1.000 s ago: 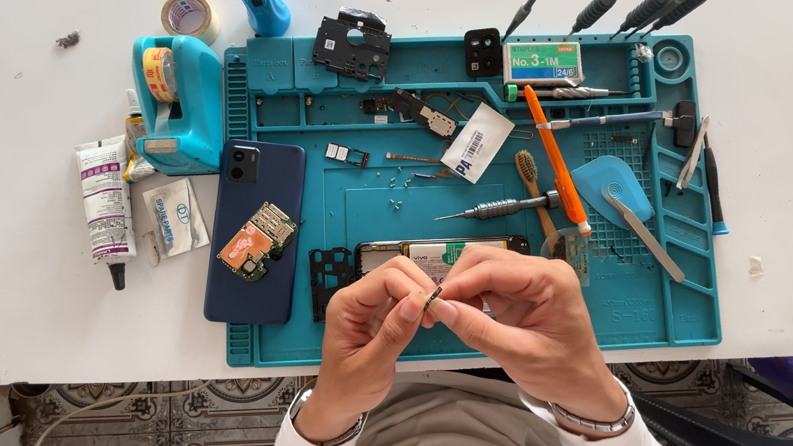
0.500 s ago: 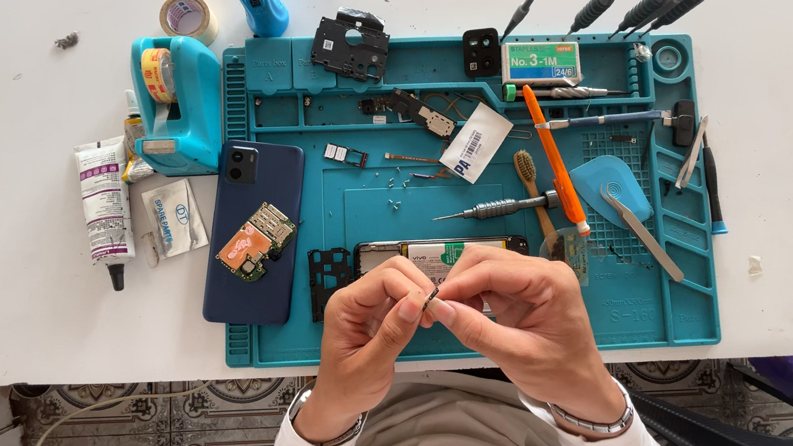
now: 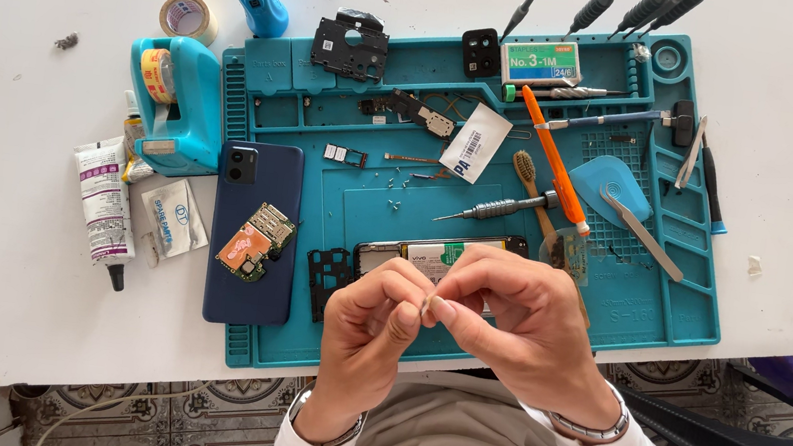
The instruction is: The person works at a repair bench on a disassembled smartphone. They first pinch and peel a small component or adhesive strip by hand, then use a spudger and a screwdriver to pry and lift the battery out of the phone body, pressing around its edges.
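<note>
Fingers of left hand [image 3: 372, 326] and right hand [image 3: 516, 318] pinch a tiny part [image 3: 426, 306] together above the teal mat's [image 3: 357, 218] near edge; white barcoded sachet [image 3: 474, 142] lies far, white tube [image 3: 103, 207] left on the bench [image 3: 26, 36]

There is one camera, worn on the person's head. It looks almost straight down from above, close to the work. The blue mat [image 3: 511, 277] on the white table [image 3: 2, 235] fills the middle of the frame. The hands sit low in the middle, nearest the camera. The floor shows along the bottom edge.
</note>
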